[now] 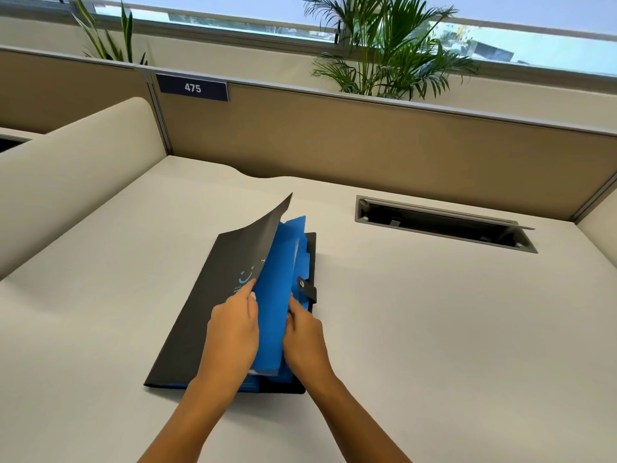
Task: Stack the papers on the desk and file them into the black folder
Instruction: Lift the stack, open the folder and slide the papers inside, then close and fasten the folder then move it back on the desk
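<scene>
Centrally on the tabletop, left hand pinches the black folder cover; right hand grips blue dividers. Loosened grip could let the cover flop shut, creasing unseen papers.

A tan partition panel is seen across the middle of the frame, behind a pale desk surface. A dark nameplate marked "475" is fixed at the panel's upper left. A recessed cable tray, lid raised, is set into the desk at centre right. A palm plant is seen at upper centre-right, a thinner plant at upper left. A window strip is visible along the top edge.
</scene>
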Demonstrator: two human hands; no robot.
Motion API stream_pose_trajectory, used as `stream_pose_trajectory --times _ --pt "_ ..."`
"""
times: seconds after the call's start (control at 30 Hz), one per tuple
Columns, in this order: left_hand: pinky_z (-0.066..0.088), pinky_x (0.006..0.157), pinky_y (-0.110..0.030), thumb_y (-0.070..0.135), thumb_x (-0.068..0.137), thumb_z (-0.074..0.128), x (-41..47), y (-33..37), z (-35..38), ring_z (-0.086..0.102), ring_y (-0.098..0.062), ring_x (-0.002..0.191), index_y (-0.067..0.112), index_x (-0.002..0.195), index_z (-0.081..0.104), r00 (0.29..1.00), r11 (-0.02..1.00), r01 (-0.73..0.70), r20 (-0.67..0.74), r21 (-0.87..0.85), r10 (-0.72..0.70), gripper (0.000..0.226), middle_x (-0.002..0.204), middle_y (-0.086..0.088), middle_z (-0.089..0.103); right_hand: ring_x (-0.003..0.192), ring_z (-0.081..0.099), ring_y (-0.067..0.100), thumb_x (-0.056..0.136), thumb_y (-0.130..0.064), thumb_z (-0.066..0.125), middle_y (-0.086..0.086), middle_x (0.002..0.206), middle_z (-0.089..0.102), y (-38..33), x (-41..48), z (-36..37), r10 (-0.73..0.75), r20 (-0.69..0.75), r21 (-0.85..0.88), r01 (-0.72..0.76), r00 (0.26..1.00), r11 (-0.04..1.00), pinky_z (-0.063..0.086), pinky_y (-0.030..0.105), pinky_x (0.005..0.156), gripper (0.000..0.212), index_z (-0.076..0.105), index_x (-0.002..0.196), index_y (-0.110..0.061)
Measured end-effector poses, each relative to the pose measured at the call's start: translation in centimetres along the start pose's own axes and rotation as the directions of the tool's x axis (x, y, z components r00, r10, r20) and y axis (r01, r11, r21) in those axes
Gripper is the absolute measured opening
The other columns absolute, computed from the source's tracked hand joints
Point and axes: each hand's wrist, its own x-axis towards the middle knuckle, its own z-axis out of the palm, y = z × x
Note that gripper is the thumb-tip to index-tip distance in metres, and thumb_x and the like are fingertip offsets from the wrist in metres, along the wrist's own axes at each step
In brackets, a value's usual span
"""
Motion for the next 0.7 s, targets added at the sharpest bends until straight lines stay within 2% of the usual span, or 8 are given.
stream_pose_trajectory --times 0.07,0.17,0.23,0.33,0.47,0.57,0.63,0.7 --pt "0.049 0.061 -0.033 0.022 0.101 0.027 -0.1 -0.3 -0.1 0.058 -0.022 0.070 0.016 0.136 0.049 1.000 1.000 -0.016 0.021 -0.005 0.016 0.041 0.086 -0.014 0.064 0.083 0.061 0.010 0.100 -0.017 0.039 0.002 0.100 0.066 0.1 0.1 0.1 -0.003 0.052 0.070 -0.001 0.999 0.998 0.050 0.008 0.066 0.026 0.055 0.120 -0.014" --pt "0.056 0.074 -0.041 0.022 0.102 0.027 -0.2 -0.3 -0.2 0.064 -0.027 0.082 0.017 0.136 0.048 0.999 1.000 -0.015 0.040 0.000 0.015 0.041 0.095 -0.016 0.067 0.083 0.060 0.011 0.100 -0.019 0.040 -0.002 0.095 0.062 0.2 0.4 0.0 0.024 0.090 0.128 -0.035 0.996 0.991 0.055 0.024 0.076 0.025 0.057 0.116 -0.012" --pt "0.057 0.073 -0.040 0.022 0.102 0.027 -0.3 -0.2 -0.2 0.064 -0.028 0.082 0.017 0.137 0.047 0.999 1.000 -0.014 0.049 0.005 0.013 0.041 0.094 -0.016 0.066 0.084 0.060 0.010 0.100 -0.020 0.040 -0.003 0.095 0.061 0.4 0.6 0.0 0.037 0.105 0.131 -0.051 0.994 0.990 0.055 0.027 0.078 0.025 0.057 0.116 -0.012" --pt "0.056 0.076 -0.040 0.021 0.102 0.026 -0.2 0.1 0.1 0.064 -0.028 0.085 0.016 0.140 0.042 0.997 0.998 -0.009 0.083 0.056 0.005 0.042 0.099 -0.018 0.065 0.082 0.060 0.007 0.100 -0.023 0.039 -0.004 0.097 0.061 1.0 0.8 -0.1 0.055 0.099 0.108 -0.066 0.994 0.992 0.053 0.018 0.073 0.028 0.055 0.120 -0.012" --pt "0.054 0.086 -0.041 0.020 0.102 0.025 -0.4 0.6 1.2 0.063 -0.031 0.097 0.016 0.145 0.032 0.985 0.979 -0.019 0.173 0.203 -0.017 0.044 0.112 -0.021 0.062 0.072 0.055 -0.002 0.101 -0.019 0.037 -0.002 0.102 0.063 2.0 1.3 -0.6 0.072 -0.007 0.040 -0.071 0.997 0.997 0.044 -0.002 0.056 0.030 0.052 0.126 -0.013" --pt "0.050 0.085 -0.037 0.018 0.102 0.026 -0.5 0.8 2.6 0.062 -0.030 0.100 0.010 0.140 0.034 0.976 0.946 -0.064 0.219 0.318 -0.008 0.040 0.113 -0.019 0.062 0.087 0.050 0.000 0.101 -0.012 0.034 0.001 0.119 0.058 3.1 1.4 -1.1 0.037 -0.125 -0.050 -0.043 0.991 0.998 0.037 -0.011 0.062 0.036 0.044 0.136 -0.013" --pt "0.049 0.087 -0.034 0.017 0.102 0.026 -0.5 0.9 3.8 0.061 -0.028 0.105 0.008 0.139 0.032 0.968 0.909 -0.090 0.251 0.408 -0.017 0.039 0.120 -0.017 0.060 0.100 0.051 0.004 0.099 -0.006 0.038 -0.003 0.123 0.054 4.0 1.4 -1.3 0.024 -0.183 -0.066 -0.036 0.983 0.997 0.045 -0.002 0.075 0.041 0.040 0.138 -0.015" --pt "0.046 0.094 -0.034 0.015 0.101 0.029 -0.6 0.8 5.0 0.054 -0.028 0.119 0.005 0.143 0.024 0.955 0.855 -0.111 0.292 0.506 -0.049 0.043 0.138 -0.017 0.049 0.102 0.052 0.009 0.094 0.001 0.044 0.002 0.128 0.051 4.8 1.3 -1.5 0.017 -0.261 -0.104 -0.046 0.965 0.994 0.051 0.013 0.083 0.047 0.040 0.137 -0.016"
